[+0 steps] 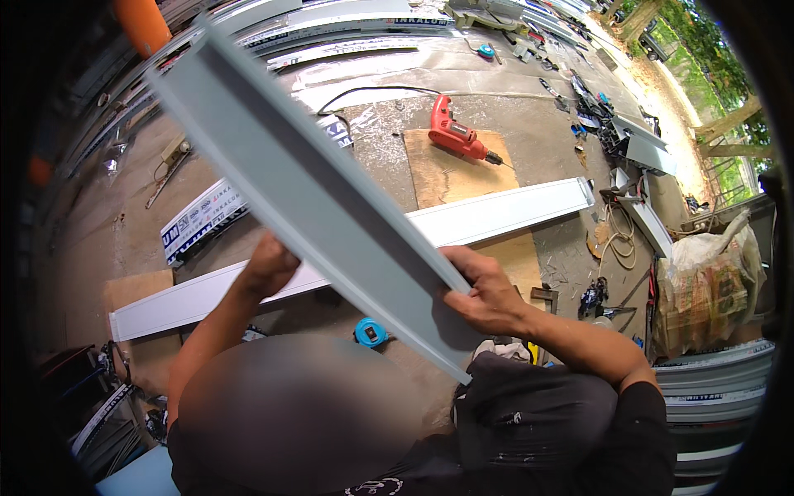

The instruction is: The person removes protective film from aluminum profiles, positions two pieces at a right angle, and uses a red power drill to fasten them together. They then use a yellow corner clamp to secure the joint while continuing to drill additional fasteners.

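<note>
A long grey aluminium channel (306,174) slants across the middle of the view, raised off the floor, its far end up at the left and its near end by my body. My right hand (488,289) is closed round its right edge near the close end. On its left edge sits my left hand (271,266), closed, its fingertips partly hidden behind the metal. Beneath the channel a long white aluminium profile (504,213) lies across the floor on pieces of plywood. Beyond it a red power drill (455,132) rests on plywood (426,178).
A blue tape measure (370,332) lies on the floor close to me. Wrapped profiles (203,219) lie at the left, and more are stacked at the far side. Offcuts, cable (620,240) and a stuffed plastic sack (707,285) crowd the right. The drill's black cord (372,89) runs left.
</note>
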`<state>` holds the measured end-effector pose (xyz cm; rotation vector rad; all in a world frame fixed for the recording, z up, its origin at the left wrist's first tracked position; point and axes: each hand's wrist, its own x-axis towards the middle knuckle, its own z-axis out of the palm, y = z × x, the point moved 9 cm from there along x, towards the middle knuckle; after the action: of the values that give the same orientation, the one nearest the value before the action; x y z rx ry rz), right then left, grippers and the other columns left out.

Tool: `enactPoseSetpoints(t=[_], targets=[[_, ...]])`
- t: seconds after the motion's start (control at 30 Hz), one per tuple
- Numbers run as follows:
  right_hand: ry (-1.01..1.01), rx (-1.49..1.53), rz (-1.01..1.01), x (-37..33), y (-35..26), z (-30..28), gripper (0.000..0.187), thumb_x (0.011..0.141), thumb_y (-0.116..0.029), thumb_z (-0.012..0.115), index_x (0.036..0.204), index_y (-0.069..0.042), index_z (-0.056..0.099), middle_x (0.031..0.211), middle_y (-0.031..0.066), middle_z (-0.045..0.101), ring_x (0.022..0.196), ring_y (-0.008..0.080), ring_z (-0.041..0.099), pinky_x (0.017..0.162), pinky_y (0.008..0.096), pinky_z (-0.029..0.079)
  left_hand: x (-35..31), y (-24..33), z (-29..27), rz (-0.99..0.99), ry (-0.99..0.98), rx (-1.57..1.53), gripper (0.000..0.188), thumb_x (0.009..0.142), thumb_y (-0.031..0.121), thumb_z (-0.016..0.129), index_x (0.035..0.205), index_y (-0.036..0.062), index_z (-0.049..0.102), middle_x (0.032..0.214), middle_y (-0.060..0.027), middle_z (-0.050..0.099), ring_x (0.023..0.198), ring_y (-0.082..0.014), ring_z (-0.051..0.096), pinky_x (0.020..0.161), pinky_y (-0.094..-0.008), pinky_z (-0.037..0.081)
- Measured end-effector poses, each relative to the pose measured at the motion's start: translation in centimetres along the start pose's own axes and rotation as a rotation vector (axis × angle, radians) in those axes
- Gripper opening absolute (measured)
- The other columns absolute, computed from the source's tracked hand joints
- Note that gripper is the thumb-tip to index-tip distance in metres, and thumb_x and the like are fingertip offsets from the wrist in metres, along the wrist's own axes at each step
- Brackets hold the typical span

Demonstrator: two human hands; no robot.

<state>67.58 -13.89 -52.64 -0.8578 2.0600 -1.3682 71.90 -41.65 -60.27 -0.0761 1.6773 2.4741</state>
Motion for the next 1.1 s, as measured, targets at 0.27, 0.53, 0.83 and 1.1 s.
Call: enactPoseSetpoints(t=[0.27,0.53,0.83,1.1], targets=[[-0.072,-0.049,-0.389,2.2,-2.6,2.4,0.066,0.098,-0.042,0.07,0.141,0.004,0.05,0.122,0.0268,0.064,0.111,0.034,0.068,0.094,0.0437,0.055,-3.4,9.3,4.7,0.408,-0.144,0.021,0.094,0.081,0.042,0.077,0.154,-0.0004,0.037,0.151,-0.0207,0.05,0.14,-0.0332,0.05,0.119,-0.0471,0.041],[0.225,0.01,-0.024,3.8,5.3,-3.4,0.055,0.101,-0.036,0.068,0.134,0.006,0.055,0.117,0.0218,0.068,0.106,0.0275,0.068,0.092,0.0384,0.056,-1.9,12.0,1.6,0.523,0.256,0.108,0.06,0.076,0.009,0.08,0.131,0.0028,0.057,0.117,-0.0095,0.065,0.114,-0.0239,0.063,0.102,-0.0365,0.049],[0.25,-0.06,-0.002,3.8,9.3,-5.3,0.046,0.101,-0.031,0.067,0.128,0.006,0.059,0.113,0.0199,0.068,0.098,0.0252,0.069,0.086,0.0371,0.058,1.7,10.8,5.3,0.43,0.271,0.563,0.058,0.074,0.019,0.093,0.121,0.0024,0.063,0.107,-0.008,0.068,0.101,-0.022,0.065,0.092,-0.0377,0.055],[0.249,-0.095,0.013,5.7,13.8,-7.3,0.05,0.095,-0.031,0.072,0.126,0.006,0.06,0.115,0.0244,0.065,0.102,0.0325,0.068,0.091,0.0424,0.055,2.1,10.6,7.9,0.379,0.209,1.158,0.055,0.077,0.035,0.093,0.116,0.0044,0.07,0.109,-0.0089,0.071,0.102,-0.0248,0.066,0.092,-0.0416,0.053]])
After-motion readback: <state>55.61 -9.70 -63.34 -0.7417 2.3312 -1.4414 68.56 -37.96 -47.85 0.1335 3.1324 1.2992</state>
